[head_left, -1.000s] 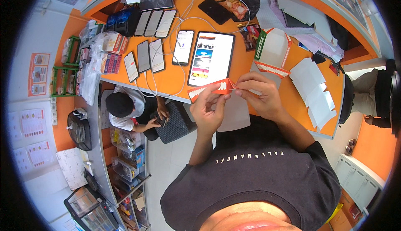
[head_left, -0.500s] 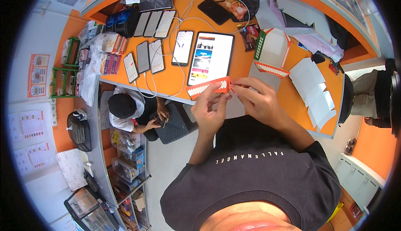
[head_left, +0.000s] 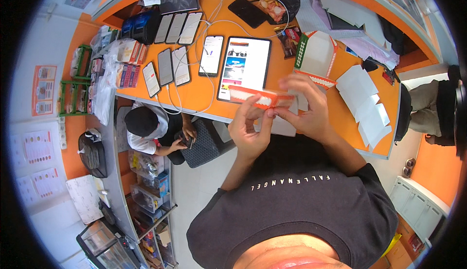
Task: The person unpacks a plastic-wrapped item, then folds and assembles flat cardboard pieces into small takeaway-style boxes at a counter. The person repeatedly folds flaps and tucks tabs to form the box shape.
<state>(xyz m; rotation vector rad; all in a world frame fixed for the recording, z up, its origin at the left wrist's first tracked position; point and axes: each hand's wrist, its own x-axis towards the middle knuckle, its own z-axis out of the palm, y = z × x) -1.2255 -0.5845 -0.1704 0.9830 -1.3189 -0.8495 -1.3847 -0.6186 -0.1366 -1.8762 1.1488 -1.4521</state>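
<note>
A red and white printed cardboard carton [head_left: 242, 95] is held up between my hands, above the table's front edge. My left hand [head_left: 250, 129] is closed on its lower side, thumb and fingers pinching the card. At the carton's right end, my right hand [head_left: 311, 107] has its thumb under the edge and its fingers raised over a flap, slightly smeared by motion. Part of the carton is hidden behind my fingers. Just beyond it lies a lit tablet [head_left: 245, 64]. An open green, red and white carton [head_left: 316, 55] stands to the right.
Several phones with cables, one a white-screened phone [head_left: 211, 57], lie on the orange table [head_left: 335, 118]. An unfolded white carton [head_left: 362, 101] is at the right. Small boxes [head_left: 130, 51] stand at the left. Below, a seated person [head_left: 143, 123] in a black cap holds a phone.
The carton has shifted slightly right and tilted, its right end now turned outward. My right hand's fingers have lifted and spread above that end. My left hand has moved a little right.
</note>
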